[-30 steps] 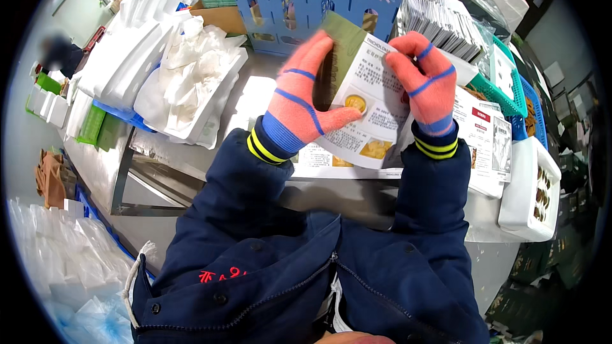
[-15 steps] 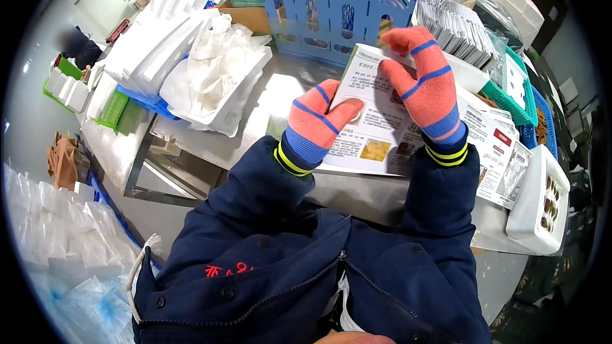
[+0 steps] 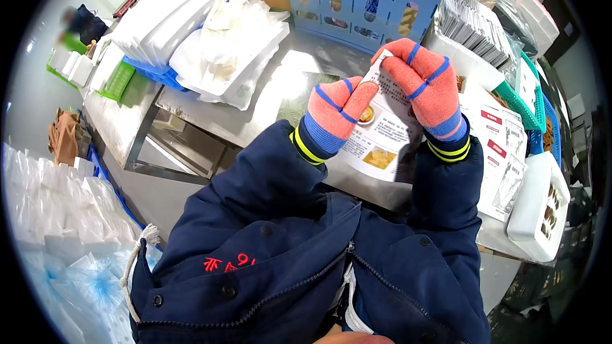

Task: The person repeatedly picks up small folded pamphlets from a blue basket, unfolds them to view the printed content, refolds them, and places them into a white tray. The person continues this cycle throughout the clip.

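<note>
Both my hands wear coral gloves with blue stripes and blue cuffs. Between them a printed paper leaflet [image 3: 389,130] with food pictures is held up, tilted and slightly curved, over the metal table. My left hand [image 3: 336,111] pinches its upper left edge between thumb and fingers. At the top, my right hand [image 3: 424,83] has its fingers curled over the paper, covering the upper right part. More printed sheets [image 3: 494,153] lie on the table just right of my right forearm.
A blue plastic crate [image 3: 354,3] stands behind my hands. White foam trays [image 3: 162,16] and a bag-lined white bin [image 3: 245,83] sit left. At right are folded leaflets [image 3: 475,28], a teal basket [image 3: 513,99] and a white foam box [image 3: 526,216] holding brown pieces.
My right hand has closed from loosely spread fingers onto the leaflet's top. Both hands have drawn closer together, and the leaflet is now bent. The view has shifted slightly.
</note>
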### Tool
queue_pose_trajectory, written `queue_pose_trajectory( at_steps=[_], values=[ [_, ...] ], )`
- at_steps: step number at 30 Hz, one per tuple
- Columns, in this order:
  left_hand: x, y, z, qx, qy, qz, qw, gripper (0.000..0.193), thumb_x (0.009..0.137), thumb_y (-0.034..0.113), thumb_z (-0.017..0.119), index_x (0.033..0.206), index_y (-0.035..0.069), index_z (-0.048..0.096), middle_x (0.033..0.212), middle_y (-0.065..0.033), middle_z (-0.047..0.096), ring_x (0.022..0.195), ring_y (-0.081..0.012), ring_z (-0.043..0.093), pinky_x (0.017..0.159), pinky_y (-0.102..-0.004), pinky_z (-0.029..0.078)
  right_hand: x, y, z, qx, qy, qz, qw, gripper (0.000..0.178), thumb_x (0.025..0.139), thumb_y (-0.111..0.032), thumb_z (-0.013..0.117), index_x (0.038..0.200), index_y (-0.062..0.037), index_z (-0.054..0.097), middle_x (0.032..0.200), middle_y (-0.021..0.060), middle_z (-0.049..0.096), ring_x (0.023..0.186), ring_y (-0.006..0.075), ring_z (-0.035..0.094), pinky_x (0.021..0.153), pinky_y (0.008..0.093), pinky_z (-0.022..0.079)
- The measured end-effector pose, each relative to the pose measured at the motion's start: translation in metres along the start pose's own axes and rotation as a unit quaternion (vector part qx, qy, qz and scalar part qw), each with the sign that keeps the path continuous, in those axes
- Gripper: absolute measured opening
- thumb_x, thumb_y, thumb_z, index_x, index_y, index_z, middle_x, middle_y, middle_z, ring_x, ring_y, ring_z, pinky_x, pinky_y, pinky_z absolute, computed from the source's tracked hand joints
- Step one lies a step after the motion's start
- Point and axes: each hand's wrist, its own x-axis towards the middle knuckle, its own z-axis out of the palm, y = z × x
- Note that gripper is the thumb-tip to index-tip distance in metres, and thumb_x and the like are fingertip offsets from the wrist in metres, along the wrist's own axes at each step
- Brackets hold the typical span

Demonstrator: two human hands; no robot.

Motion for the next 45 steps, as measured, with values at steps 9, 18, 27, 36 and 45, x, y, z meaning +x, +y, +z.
queue_pose_trajectory(
  at_steps=[9, 18, 27, 36, 45],
  values=[
    [-0.008, -0.028, -0.039, -0.04, -0.165, -0.078, 0.982, 0.029, 0.085, 0.015, 0.058, 0.109, -0.002, 0.056, 0.095, -0.0079, 0.064, 0.084, -0.01, 0.058, 0.073, -0.025, 0.047, -0.006, 0.017, -0.014, -0.07, -0.091, 0.036, 0.993, 0.016, 0.083, -0.018, 0.058, 0.084, -0.0022, 0.06, 0.065, 0.0102, 0.054, 0.054, 0.0146, 0.049, 0.055, 0.0259, 0.042],
    [0.0, -0.01, -0.08, 0.113, -0.072, -0.021, 0.991, 0.023, 0.086, 0.012, 0.056, 0.104, -0.002, 0.059, 0.086, -0.0091, 0.065, 0.074, -0.0139, 0.061, 0.067, -0.0249, 0.047, -0.02, 0.063, -0.029, 0.021, -0.162, 0.264, 0.95, 0.026, 0.08, -0.013, 0.059, 0.101, 0.0017, 0.059, 0.081, 0.0014, 0.06, 0.072, 0.0054, 0.052, 0.065, 0.0205, 0.041],
    [-0.017, -0.024, -0.035, 0.229, -0.18, 0.276, 0.916, 0.04, 0.076, 0.021, 0.059, 0.112, 0.004, 0.056, 0.137, -0.0204, 0.032, 0.125, -0.0446, 0.027, 0.103, -0.0473, 0.023, -0.015, 0.05, -0.008, 0.132, -0.076, 0.188, 0.97, 0.023, 0.088, -0.02, 0.051, 0.091, 0.0009, 0.06, 0.075, 0.0032, 0.062, 0.071, 0.0055, 0.051, 0.065, 0.0242, 0.043],
    [-0.007, -0.038, -0.029, 0.043, -0.181, -0.064, 0.98, 0.031, 0.078, 0.017, 0.067, 0.104, 0.0, 0.06, 0.083, -0.0064, 0.066, 0.078, -0.0109, 0.059, 0.072, -0.0265, 0.046, -0.015, 0.016, -0.008, -0.01, -0.224, 0.032, 0.974, 0.025, 0.087, -0.023, 0.05, 0.099, -0.0022, 0.058, 0.084, -0.0007, 0.058, 0.077, 0.0072, 0.05, 0.07, 0.0239, 0.041],
    [0.002, -0.038, -0.069, -0.058, -0.108, -0.092, 0.988, 0.03, 0.086, 0.015, 0.055, 0.112, -0.001, 0.055, 0.098, -0.0064, 0.062, 0.088, -0.0127, 0.056, 0.078, -0.0274, 0.045, -0.041, 0.015, -0.031, -0.03, -0.096, 0.187, 0.977, 0.017, 0.083, -0.011, 0.052, 0.095, -0.0013, 0.059, 0.075, 0.0011, 0.057, 0.069, 0.0066, 0.05, 0.064, 0.0221, 0.042]
  ],
)
